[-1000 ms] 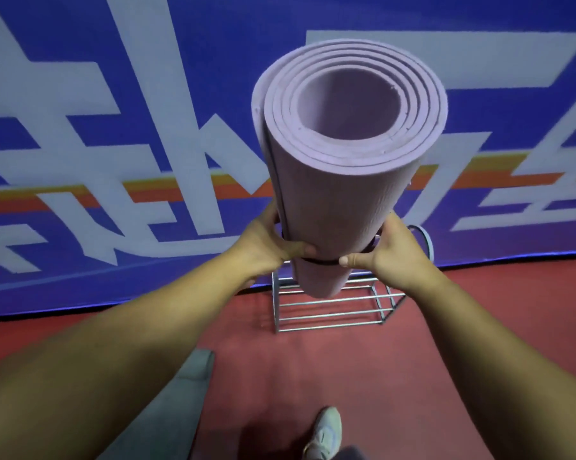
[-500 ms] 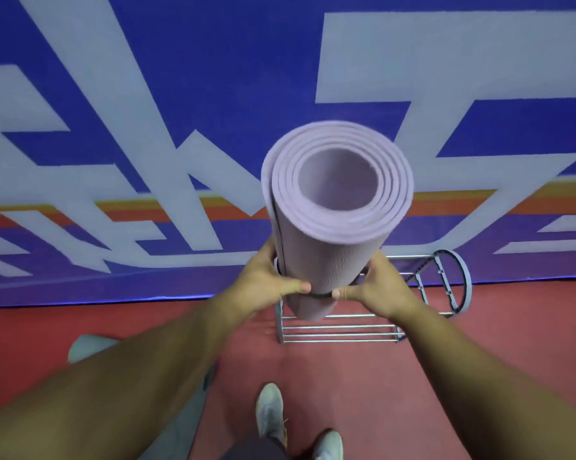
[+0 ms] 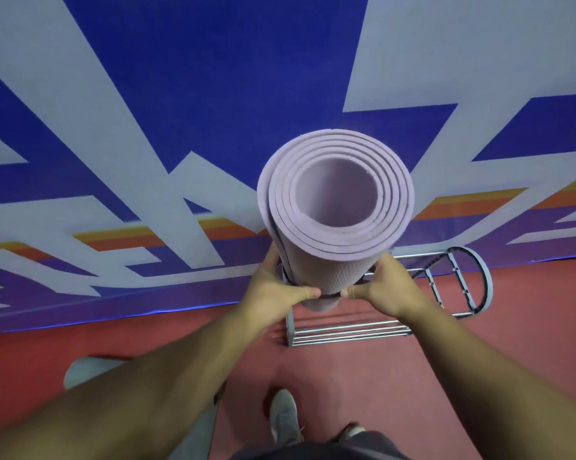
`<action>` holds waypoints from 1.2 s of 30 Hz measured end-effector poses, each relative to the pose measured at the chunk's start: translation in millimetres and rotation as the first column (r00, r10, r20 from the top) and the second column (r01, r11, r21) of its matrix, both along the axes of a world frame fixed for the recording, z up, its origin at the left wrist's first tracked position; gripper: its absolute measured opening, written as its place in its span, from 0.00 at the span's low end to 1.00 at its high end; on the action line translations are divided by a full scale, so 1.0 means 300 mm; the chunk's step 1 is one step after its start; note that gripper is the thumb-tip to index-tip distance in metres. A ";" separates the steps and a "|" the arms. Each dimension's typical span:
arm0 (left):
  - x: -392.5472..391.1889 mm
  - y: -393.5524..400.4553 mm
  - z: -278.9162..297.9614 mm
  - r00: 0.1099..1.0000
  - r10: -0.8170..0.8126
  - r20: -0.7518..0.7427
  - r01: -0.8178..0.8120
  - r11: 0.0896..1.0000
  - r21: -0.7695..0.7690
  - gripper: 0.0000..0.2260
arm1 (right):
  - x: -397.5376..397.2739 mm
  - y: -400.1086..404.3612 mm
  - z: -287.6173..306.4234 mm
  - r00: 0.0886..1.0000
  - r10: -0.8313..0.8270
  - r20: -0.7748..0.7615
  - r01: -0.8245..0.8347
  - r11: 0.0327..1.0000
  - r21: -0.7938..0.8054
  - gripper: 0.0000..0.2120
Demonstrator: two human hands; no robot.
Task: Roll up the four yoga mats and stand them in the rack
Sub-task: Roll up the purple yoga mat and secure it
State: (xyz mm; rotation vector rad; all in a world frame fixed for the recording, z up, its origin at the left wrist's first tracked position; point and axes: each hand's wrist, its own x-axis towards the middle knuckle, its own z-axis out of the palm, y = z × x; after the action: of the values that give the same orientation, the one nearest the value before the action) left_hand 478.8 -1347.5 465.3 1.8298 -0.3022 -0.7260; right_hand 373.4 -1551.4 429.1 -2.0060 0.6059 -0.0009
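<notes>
A rolled purple yoga mat [image 3: 326, 257] stands upright in front of me, its open end facing the camera. My left hand [image 3: 275, 292] grips its lower left side and my right hand [image 3: 381, 285] grips its lower right side, thumbs nearly meeting at the front. A dark strap circles the roll at thumb level. The mat's bottom end hangs over the left end of the silver wire rack [image 3: 356, 332] on the floor; whether it touches the rack is hidden.
The rack has a round end hoop [image 3: 479, 283] at the right and stands against a blue wall banner [image 3: 213, 94]. A grey mat [image 3: 84, 371] lies flat on the red floor at lower left. My shoes [image 3: 285, 416] are just short of the rack.
The rolled mat has come down and away from the camera toward the rack's left end. I have stepped closer, and more of the rack's right hoop shows.
</notes>
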 end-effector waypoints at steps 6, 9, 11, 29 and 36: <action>-0.015 -0.016 -0.039 1.000 -0.006 0.029 0.005 1.000 0.020 0.36 | -0.039 -0.010 0.015 1.000 -0.016 -0.016 0.016 1.000 0.000 0.33; -0.035 -0.033 -0.056 0.999 -0.035 0.017 0.035 0.999 0.020 0.37 | -0.073 -0.030 -0.005 0.999 -0.017 -0.035 0.018 0.999 0.041 0.34; -0.047 -0.039 -0.070 0.999 -0.036 -0.020 0.037 0.999 0.033 0.37 | -0.093 -0.035 -0.039 0.998 -0.019 -0.060 0.023 0.997 0.070 0.35; -0.149 -0.043 -0.286 0.983 -0.004 -0.182 0.022 0.995 0.100 0.40 | -0.153 0.024 -0.249 0.993 -0.059 -0.107 0.102 0.883 0.459 0.25; -0.136 -0.068 -0.316 0.934 -0.020 -0.357 0.083 0.984 0.161 0.31 | -0.116 0.037 -0.300 0.970 -0.131 -0.206 0.227 0.791 0.568 0.35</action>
State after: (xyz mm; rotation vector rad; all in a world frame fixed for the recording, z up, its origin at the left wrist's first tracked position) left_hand 438.0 -1368.0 370.6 1.8147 -0.0502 -1.1309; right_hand 338.4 -1540.2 339.1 -1.3408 0.7865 0.2103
